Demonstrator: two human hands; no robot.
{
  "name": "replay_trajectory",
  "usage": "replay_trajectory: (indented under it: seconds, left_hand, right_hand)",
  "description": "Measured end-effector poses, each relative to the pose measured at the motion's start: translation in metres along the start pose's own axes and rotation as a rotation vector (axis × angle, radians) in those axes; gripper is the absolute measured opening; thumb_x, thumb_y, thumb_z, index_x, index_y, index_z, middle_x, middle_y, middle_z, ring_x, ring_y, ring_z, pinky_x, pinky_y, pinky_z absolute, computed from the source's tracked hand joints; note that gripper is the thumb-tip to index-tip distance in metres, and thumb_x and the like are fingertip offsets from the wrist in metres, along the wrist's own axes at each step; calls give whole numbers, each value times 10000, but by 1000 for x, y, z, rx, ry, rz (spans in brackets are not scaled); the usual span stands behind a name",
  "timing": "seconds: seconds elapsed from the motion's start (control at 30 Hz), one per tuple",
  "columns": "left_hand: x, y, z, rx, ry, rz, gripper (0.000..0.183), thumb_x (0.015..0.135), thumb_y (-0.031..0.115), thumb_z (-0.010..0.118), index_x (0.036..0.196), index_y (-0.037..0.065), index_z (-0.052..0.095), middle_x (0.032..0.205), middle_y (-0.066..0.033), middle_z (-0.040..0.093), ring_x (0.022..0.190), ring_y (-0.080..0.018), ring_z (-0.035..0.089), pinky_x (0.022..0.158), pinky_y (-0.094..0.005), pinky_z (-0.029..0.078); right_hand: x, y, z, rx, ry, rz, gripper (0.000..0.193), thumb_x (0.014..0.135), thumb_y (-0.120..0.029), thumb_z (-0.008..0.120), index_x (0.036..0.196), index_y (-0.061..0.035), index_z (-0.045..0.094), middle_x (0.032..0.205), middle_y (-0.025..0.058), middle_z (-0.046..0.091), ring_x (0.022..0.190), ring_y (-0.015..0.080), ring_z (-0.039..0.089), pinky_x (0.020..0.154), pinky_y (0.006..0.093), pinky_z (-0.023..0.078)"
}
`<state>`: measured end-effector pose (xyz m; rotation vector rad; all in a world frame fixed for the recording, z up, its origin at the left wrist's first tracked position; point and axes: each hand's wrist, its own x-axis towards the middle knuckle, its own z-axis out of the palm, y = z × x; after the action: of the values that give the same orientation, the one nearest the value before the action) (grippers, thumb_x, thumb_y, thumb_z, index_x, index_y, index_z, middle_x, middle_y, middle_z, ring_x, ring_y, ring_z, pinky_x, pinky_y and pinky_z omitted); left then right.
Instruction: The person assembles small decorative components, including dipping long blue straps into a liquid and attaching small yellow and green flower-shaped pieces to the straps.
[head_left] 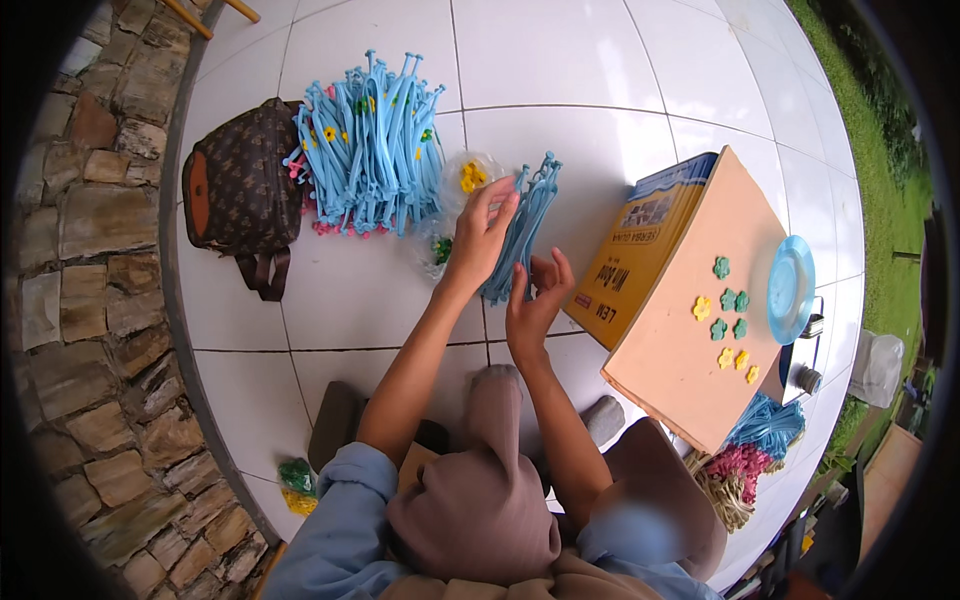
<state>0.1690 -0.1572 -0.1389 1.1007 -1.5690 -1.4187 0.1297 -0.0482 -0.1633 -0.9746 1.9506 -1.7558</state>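
My left hand (pixel 480 238) reaches forward, and its fingertips are closed on the upper part of a small bundle of light blue plastic strips (pixel 527 215) lying on the white tile floor (pixel 560 60). Just below, my right hand (pixel 533 300) has its fingers spread beside the bundle's near end and holds nothing. A clear bag of small yellow flower pieces (pixel 468 176) lies just left of my left fingertips. Below it sits a bag of green pieces (pixel 438 250).
A big pile of blue strips (pixel 370 150) lies ahead, next to a brown patterned bag (pixel 240 190). On the right a tilted cardboard box (pixel 680 370) carries green and yellow flower pieces (pixel 728 325), with a blue plate (pixel 790 290) beside it. Blue, pink and tan strip bundles (pixel 750 450) lie behind it. A stone wall (pixel 90 300) runs along the left.
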Motion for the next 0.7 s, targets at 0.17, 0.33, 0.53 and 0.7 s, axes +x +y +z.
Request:
replay_trajectory:
  seconds: [0.17, 0.33, 0.53, 0.7]
  left_hand:
    - [8, 1, 6, 164, -140, -53, 351, 829, 194, 625, 1138, 45, 552, 1020, -131, 566, 822, -220, 563, 718, -322, 467]
    - [-8, -3, 3, 89, -23, -85, 282, 816, 104, 602, 1081, 23, 546, 982, -122, 555, 857, -238, 549, 750, -306, 448]
    - [-29, 18, 2, 44, 75, 142, 204, 808, 11, 574, 1008, 10, 537, 946, -101, 528, 915, -246, 540, 780, -294, 435]
    - [-39, 37, 3, -58, 114, 122, 158, 835, 4, 566, 990, 12, 535, 969, -89, 527, 929, -225, 563, 761, -294, 456]
  right_hand:
    - [-20, 12, -5, -134, -142, -112, 545, 836, 48, 567, 1273, -31, 250, 992, 136, 543, 876, 189, 550, 759, 299, 440]
    - [-3, 7, -11, -119, -249, -90, 571, 838, -7, 573, 1291, -37, 226, 1102, 156, 519, 955, 233, 522, 847, 348, 404]
    - [44, -48, 2, 273, 12, 79, 583, 842, -37, 580, 1303, -31, 224, 1163, 173, 487, 985, 231, 509, 851, 343, 411]
    - [56, -82, 1, 113, 18, 152, 510, 839, -11, 582, 1267, -18, 305, 963, 133, 577, 853, 189, 561, 807, 314, 438]
